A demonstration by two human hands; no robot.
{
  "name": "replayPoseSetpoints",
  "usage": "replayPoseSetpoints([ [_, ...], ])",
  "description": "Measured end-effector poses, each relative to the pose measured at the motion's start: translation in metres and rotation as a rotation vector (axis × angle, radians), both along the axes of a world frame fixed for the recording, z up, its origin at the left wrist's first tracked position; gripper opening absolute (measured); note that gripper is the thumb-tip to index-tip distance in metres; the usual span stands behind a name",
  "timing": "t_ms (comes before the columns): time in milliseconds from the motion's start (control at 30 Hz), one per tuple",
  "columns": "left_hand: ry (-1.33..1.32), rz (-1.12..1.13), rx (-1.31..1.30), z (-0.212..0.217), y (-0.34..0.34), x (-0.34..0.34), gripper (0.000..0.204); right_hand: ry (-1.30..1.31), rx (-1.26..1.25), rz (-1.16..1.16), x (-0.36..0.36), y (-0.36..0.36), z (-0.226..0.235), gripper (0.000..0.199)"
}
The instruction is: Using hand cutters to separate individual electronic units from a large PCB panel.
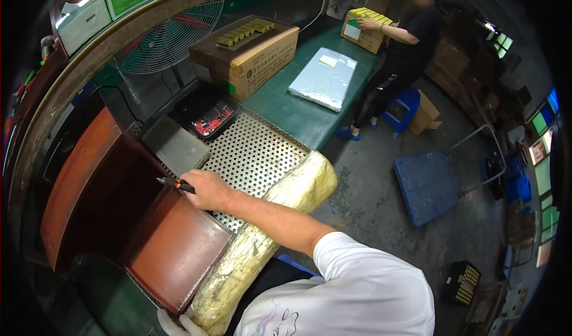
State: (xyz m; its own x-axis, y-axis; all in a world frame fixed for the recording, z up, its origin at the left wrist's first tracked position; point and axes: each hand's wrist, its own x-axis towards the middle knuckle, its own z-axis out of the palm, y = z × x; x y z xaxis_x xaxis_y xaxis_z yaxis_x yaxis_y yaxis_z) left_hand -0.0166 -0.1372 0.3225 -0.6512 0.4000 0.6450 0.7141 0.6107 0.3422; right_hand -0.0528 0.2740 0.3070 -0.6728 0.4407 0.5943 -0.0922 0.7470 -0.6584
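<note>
A worker's right hand (205, 190) grips a slim orange-and-black tool (176, 184) at the perforated metal tray's (262, 151) near-left edge, where a steady, low hold suits; left hand unseen.

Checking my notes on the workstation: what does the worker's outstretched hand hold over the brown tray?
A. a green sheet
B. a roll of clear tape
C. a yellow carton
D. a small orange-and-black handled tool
D: the right hand grips a small orange-and-black handled tool beside the perforated metal plate.
</note>
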Motion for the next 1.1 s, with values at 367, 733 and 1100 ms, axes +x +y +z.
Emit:
replayPoseSetpoints([
  [367, -0.067, 0.071, -0.001, -0.023, -0.013, -0.009, 0.051, 0.045, -0.034, -0.022, -0.002, 0.002, -0.006, 0.02],
  [733, -0.3, 0.115, -0.01, -0.038, -0.027, -0.011, 0.056, 0.012, -0.04, -0.021, -0.005, 0.001, -0.002, 0.021],
  [1100, -0.317, 0.151, 0.002, -0.037, -0.023, -0.008, 0.055, 0.053, -0.02, -0.01, -0.006, 0.001, -0.004, 0.019],
])
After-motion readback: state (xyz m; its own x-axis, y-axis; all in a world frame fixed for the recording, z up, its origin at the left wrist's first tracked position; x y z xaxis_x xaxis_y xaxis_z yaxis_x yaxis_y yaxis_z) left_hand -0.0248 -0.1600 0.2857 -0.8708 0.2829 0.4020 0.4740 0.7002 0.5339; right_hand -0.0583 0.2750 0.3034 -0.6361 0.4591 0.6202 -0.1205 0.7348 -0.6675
